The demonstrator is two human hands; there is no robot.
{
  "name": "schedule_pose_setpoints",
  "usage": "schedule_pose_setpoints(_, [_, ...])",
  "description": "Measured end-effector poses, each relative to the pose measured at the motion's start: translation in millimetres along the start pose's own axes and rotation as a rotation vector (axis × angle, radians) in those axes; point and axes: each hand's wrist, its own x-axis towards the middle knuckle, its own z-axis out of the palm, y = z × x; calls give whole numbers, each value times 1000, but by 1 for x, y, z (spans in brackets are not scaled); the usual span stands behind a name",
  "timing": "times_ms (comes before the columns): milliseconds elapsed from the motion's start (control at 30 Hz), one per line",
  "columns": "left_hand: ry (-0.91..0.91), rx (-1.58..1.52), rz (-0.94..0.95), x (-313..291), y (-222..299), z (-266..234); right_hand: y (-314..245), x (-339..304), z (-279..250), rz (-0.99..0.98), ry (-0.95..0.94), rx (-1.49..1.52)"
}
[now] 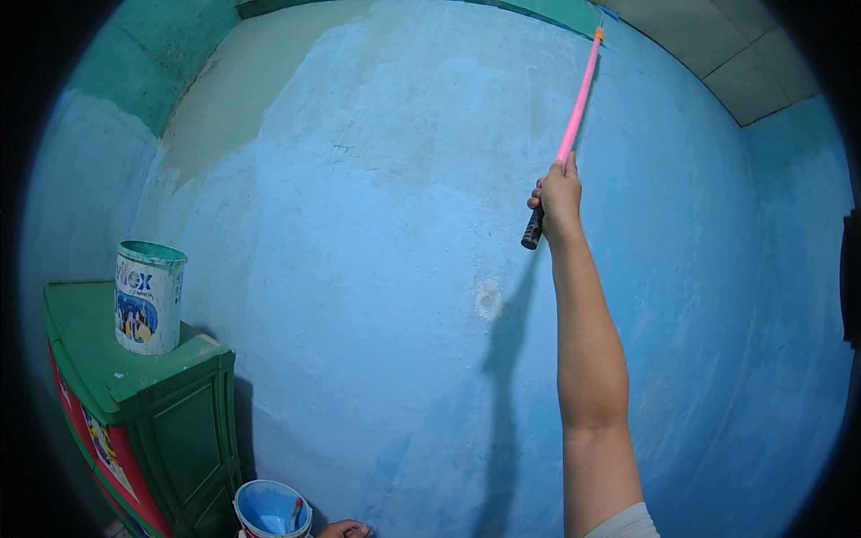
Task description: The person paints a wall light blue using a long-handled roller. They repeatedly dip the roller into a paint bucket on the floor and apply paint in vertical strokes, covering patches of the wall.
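My right arm reaches up in front of the wall. My right hand is closed round the pink pole of a paint roller, just above its black grip. An orange collar joins the pole to a thin metal frame. The blue roller head is up where the wall meets the ceiling, partly cut off by the upper edge. My left hand shows only in part at the lower edge, beside a bucket of blue paint. Its fingers are mostly out of view. A brush with a reddish handle leans inside the bucket.
Pale blue paint covers much of the wall, with greyish and green areas near the top. A green plastic drawer cabinet stands at left, carrying a white paint pail with a green-stained rim. Ceiling panels slope across the upper right.
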Motion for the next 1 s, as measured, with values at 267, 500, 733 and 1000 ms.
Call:
schedule_pose_setpoints(267, [-23,-46,-11,-5,5,8,6,-21,8,24,-26,-3])
schedule_pose_setpoints(500, [-26,-77,-11,-5,1,11,11,-37,18,37,-50,-7])
schedule_pose_setpoints(733, [-8,-78,-13,-4,-19,9,13,-31,18,37,-67,23])
schedule_pose_setpoints(1000, [7,-99,27,-7,-20,10,0,-17,12,14,-52,25])
